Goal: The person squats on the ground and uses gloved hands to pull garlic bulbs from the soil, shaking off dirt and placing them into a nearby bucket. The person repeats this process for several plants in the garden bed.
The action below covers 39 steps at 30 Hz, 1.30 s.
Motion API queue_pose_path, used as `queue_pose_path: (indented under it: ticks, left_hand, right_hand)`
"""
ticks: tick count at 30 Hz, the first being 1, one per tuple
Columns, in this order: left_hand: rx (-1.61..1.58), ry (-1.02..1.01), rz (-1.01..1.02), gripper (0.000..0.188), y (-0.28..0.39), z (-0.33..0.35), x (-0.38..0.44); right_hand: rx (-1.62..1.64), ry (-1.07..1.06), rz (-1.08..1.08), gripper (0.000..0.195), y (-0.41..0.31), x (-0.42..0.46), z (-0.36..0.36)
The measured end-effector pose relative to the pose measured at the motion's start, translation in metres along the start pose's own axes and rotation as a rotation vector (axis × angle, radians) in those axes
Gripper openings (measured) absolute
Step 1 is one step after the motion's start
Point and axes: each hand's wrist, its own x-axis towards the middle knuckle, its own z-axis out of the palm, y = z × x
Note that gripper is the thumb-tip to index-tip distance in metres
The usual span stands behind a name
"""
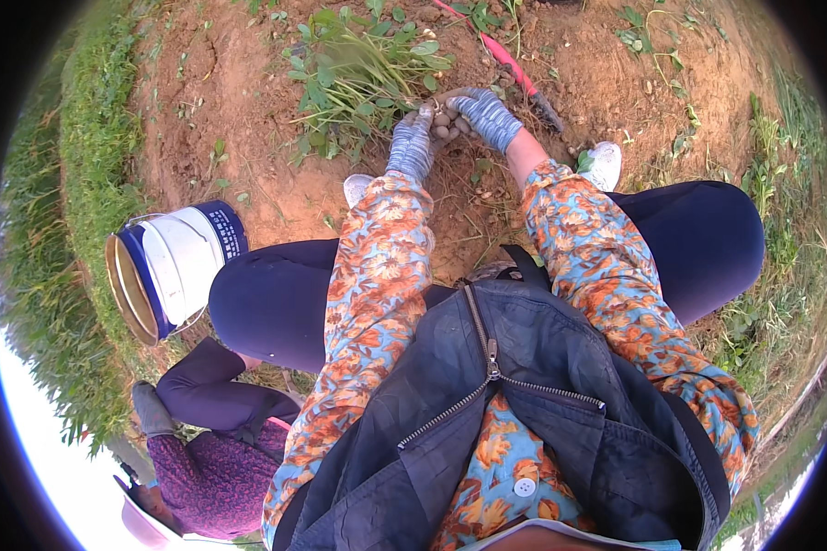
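Both of my hands wear grey-blue knit gloves and meet over bare soil at the top centre. My left hand (412,143) has its fingers closed around one side of a cluster of peanut pods (445,124). On the other side, my right hand (486,118) curls its fingers over the same pods. Just left of my hands lies a heap of green peanut plants (362,76), its stems pointing toward them. A tool with a pink-red handle (510,62) and a dark, soil-covered end lies on the ground beyond my right hand.
A white and blue metal bucket (182,255) lies tilted beside my left knee, its mouth facing away to the left. A co-worker in a patterned purple top (213,475) sits close by at the lower left. Loose leafy stems (661,62) lie on the soil at upper right.
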Motion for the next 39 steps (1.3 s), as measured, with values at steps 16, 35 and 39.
queue_pose_path:
  ticks: [16,35,39]
  left_hand:
    - [0.266,0.210,0.085,0.030,0.004,-0.021,0.005]
    - [0.136,0.199,-0.072,0.018,0.002,-0.007,0.021]
    - [0.198,0.251,-0.003,0.021,0.002,-0.004,0.011]
  right_hand:
    - [-0.997,0.137,-0.179,0.039,0.037,0.037,0.005]
    - [-0.587,0.052,-0.314,0.026,0.014,0.009,0.018]
    - [-0.253,-0.010,-0.240,0.024,0.004,-0.004,0.021]
